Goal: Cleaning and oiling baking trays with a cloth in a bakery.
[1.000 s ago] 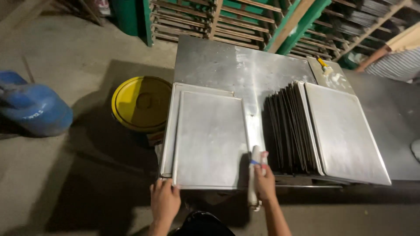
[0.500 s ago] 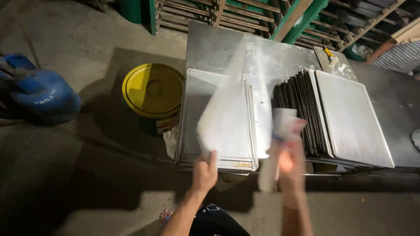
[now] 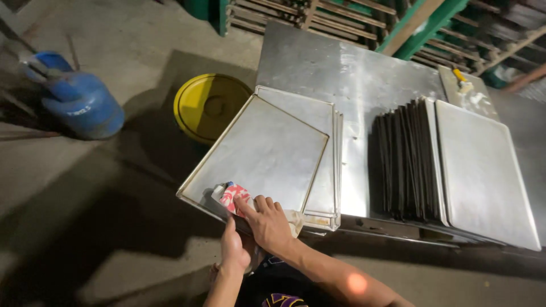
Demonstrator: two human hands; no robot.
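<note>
Hands on top tray, near-left corner of tabletop.
Steel tabletop (image 3: 347,68) carries a leaning row of dark-edged metal trays (image 3: 455,165) at right edge & a flat stack of trays (image 3: 329,148) at left; flat rectangular metal tray (image 3: 256,156) lies skewed on that stack, overhanging near-left corner. Right hand (image 3: 267,222) fingers pressed flat on red-and-white cloth (image 3: 232,194) at tray's near edge. Left hand (image 3: 234,250) grips tray edge from below.

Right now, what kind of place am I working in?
Probably a bakery's back room or a food workshop: stacked metal baking trays on a steel table, wooden racks behind, and a blue gas cylinder on the concrete floor.
</note>
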